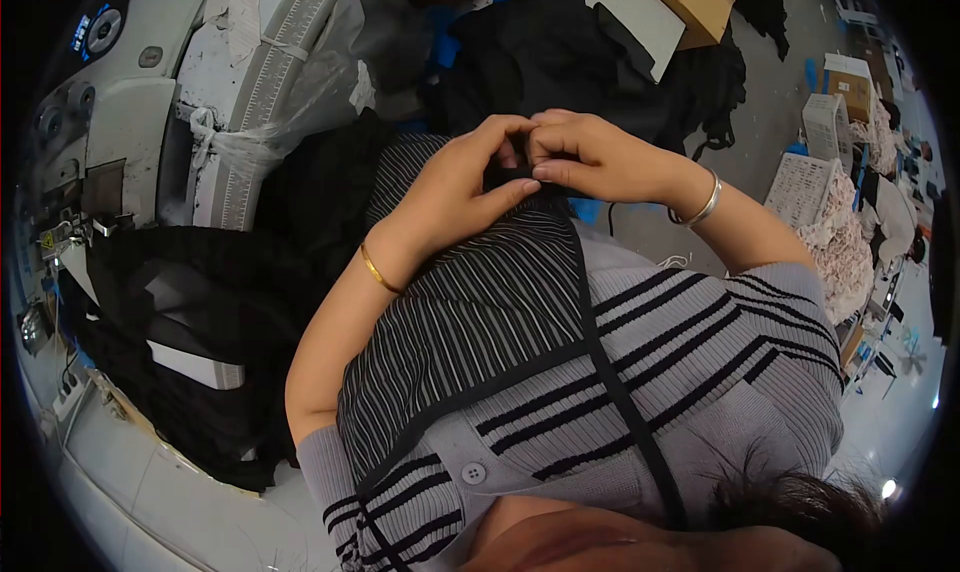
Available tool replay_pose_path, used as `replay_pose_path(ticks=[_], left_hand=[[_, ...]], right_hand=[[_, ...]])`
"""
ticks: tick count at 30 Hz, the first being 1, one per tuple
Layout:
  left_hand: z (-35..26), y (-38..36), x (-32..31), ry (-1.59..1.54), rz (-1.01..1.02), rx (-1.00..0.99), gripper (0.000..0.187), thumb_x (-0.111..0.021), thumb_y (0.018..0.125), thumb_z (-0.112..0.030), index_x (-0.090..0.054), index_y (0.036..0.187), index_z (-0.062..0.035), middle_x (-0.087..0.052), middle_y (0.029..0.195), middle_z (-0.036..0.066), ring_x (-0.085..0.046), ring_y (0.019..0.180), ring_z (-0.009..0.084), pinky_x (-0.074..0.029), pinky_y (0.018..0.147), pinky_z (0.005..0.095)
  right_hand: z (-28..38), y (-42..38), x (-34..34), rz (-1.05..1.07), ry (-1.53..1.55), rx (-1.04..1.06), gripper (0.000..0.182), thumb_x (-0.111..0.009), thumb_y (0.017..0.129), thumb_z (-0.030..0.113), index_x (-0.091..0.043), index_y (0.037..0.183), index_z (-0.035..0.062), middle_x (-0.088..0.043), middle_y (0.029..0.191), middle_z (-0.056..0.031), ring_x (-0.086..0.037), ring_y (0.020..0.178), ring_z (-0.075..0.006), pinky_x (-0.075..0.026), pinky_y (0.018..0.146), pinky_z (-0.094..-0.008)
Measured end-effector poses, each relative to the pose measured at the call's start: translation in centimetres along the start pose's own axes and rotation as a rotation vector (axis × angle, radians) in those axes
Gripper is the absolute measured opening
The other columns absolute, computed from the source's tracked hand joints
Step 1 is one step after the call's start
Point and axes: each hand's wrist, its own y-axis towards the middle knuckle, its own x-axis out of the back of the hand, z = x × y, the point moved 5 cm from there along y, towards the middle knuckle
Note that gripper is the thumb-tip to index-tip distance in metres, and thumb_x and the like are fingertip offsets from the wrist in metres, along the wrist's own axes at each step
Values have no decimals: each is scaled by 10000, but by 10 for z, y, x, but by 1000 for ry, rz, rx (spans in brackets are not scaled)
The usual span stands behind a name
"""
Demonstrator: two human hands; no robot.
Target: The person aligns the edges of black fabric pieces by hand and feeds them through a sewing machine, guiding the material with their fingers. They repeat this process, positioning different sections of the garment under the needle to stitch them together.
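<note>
Black cloth (514, 179), seemingly, between hands (474, 180) (592, 158); blue machine lettering (80, 34).

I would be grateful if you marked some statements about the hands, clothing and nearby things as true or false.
1. A gold bracelet circles the wrist of the left hand. True.
2. The wrist of the right hand is bare. False: it wears a silver bangle.
3. The hands are held wide apart. False: they are close together, in front of the body.
4. The apron has narrow stripes. True.
5. The cardboard box is at the bottom left of the view. False: it is at the top, right of center.
</note>
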Motion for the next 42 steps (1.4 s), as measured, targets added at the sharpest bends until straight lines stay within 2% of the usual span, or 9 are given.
replay_pose_path(ticks=[2,7,11,18,21,30,33,38,42], left_hand=[[4,-3,0,14,163,188,258,-736,908,-190,-669,1095,-25,-690,1024,108,-675,893,273,-542,764,358],[-11,-13,5,76,184,35,150,-703,926,-147,-641,928,-10,-590,791,111,-603,699,270,-477,630,359],[-66,-37,41,28,201,-35,156,-696,911,-131,-623,890,4,-592,813,124,-597,703,285,-458,616,359],[-144,-236,145,-516,-883,-734,430,-674,884,-421,-388,761,-124,-355,715,-16,-420,637,150,-368,565,333],[-154,-277,146,506,-1295,-230,437,-709,850,-431,-446,807,-84,-424,745,4,-463,669,166,-406,620,319],[-119,-173,117,42,-733,147,309,-749,726,-196,-648,852,69,-599,738,88,-546,665,171,-406,626,269],[-119,-142,121,-127,-491,203,193,-723,787,-69,-657,906,66,-618,764,59,-558,690,135,-411,640,248],[-158,-162,137,75,-371,47,174,-757,718,-59,-657,805,53,-585,679,104,-544,584,191,-381,541,307],[-200,-275,155,282,-445,471,112,-737,721,30,-674,810,51,-641,701,125,-636,622,240,-457,574,292]], right_hand=[[-10,-13,-7,273,609,-583,239,-622,1012,249,-583,894,44,-570,741,6,-518,682,-152,-467,687,-334],[-46,-5,-13,183,572,-539,297,-604,1033,321,-653,1030,28,-651,907,-43,-608,865,-123,-500,804,-300],[-188,-48,-27,237,-612,-766,1071,-861,712,535,-312,1588,253,-318,1571,-283,-317,1456,-478,-400,1124,-555],[-235,-142,-18,140,-1053,-708,397,-635,864,55,-541,1240,140,-596,1054,-127,-633,997,-325,-539,850,-436],[-227,-169,3,184,-1101,-663,367,-629,871,62,-552,1224,125,-615,1032,-105,-635,1029,-304,-540,847,-416],[-189,-136,17,199,-1130,-650,402,-731,820,142,-635,1206,85,-634,1178,-134,-625,1103,-329,-530,881,-405],[-48,30,15,-53,-142,-434,643,-774,845,290,-552,1407,69,-581,1396,-133,-589,1205,-293,-469,999,-398],[136,137,-51,588,484,285,561,-791,855,237,-601,1333,13,-676,1178,-185,-658,1087,-264,-499,964,-346],[139,152,-11,945,210,104,318,-728,904,175,-686,1152,-19,-710,912,-141,-690,789,-168,-529,748,-258]])
